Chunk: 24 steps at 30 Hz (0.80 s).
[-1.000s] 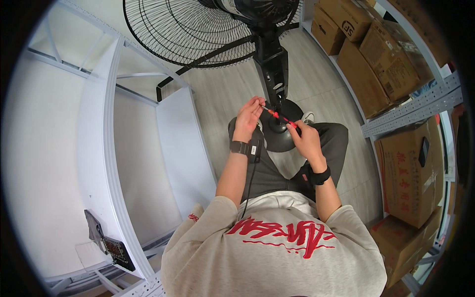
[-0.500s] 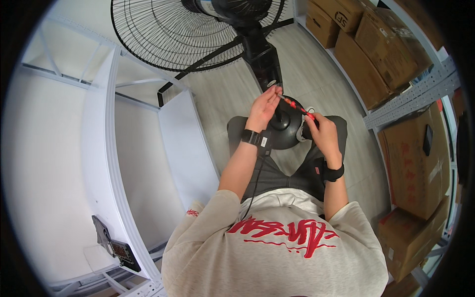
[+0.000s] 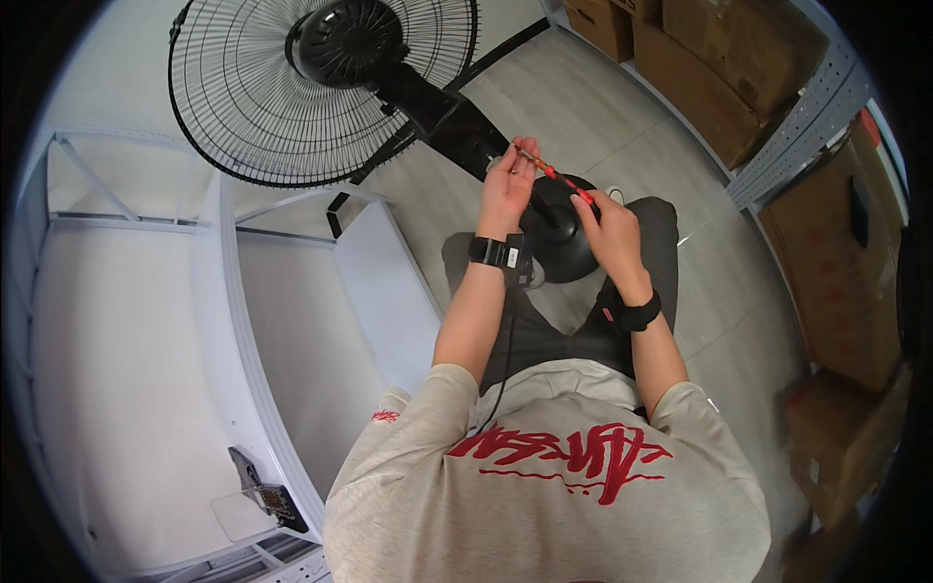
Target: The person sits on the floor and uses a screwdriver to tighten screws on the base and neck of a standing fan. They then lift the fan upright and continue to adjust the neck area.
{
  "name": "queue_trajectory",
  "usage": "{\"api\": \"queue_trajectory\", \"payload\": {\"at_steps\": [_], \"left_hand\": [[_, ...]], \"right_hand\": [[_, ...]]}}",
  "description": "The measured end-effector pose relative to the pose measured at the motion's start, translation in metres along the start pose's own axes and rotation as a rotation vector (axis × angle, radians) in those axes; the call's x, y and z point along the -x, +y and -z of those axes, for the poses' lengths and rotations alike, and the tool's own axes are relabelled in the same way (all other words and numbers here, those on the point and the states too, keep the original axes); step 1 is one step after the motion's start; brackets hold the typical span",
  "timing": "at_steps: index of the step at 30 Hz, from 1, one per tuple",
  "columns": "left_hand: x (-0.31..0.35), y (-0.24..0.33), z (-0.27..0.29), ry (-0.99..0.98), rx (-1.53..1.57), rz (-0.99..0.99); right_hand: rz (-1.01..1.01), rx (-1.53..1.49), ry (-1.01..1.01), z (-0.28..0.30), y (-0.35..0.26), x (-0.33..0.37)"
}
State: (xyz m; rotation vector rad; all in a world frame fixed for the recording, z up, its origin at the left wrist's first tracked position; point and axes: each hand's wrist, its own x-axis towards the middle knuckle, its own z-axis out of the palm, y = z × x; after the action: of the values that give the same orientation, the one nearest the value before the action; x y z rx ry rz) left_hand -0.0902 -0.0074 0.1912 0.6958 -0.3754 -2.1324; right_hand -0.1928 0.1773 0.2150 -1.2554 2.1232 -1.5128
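Observation:
A red-and-black screwdriver [image 3: 564, 179] slants up and leftward from my right hand [image 3: 614, 233], whose fingers are closed round its rear end. Its thin tip reaches the fingers of my left hand [image 3: 507, 192]. That hand is turned palm up, with fingers stretched out and slightly curled; whether they touch the tip I cannot tell. Just behind the left hand runs the black column of a standing fan [image 3: 452, 124]. The fan's round base [image 3: 575, 255] is on the floor between my legs, partly covered by my hands.
The wire fan guard [image 3: 262, 107] fills the upper left. White shelving [image 3: 233, 321] stands on my left, with a small dark device [image 3: 282, 505] on it. Cardboard boxes [image 3: 836, 262] sit on a rack to my right, with a black phone-like object [image 3: 858, 211] on one.
My view has shifted, so the fan's motor housing now shows more fully. The screwdriver remains in my right hand, and my left hand's fingers look more spread than before.

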Motion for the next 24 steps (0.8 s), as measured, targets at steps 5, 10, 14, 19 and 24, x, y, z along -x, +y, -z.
{"api": "queue_trajectory", "payload": {"at_steps": [5,10,14,19,24], "left_hand": [[-0.002,0.013,0.000,-0.010,-0.034,-0.064],[-0.003,0.017,-0.006,-0.013,0.023,-0.069],[-0.005,0.021,-0.005,0.006,0.051,-0.102],[-0.009,0.026,-0.006,0.027,0.070,-0.109],[-0.011,0.030,-0.009,0.044,0.017,-0.108]], "right_hand": [[0.051,-0.052,0.013,-0.007,-0.003,-0.009],[0.080,-0.056,0.026,-0.013,-0.002,-0.013],[0.061,-0.006,-0.004,-0.020,-0.002,-0.013],[0.091,0.003,0.039,-0.031,-0.003,-0.010],[0.121,0.015,0.061,-0.037,-0.001,-0.011]]}}
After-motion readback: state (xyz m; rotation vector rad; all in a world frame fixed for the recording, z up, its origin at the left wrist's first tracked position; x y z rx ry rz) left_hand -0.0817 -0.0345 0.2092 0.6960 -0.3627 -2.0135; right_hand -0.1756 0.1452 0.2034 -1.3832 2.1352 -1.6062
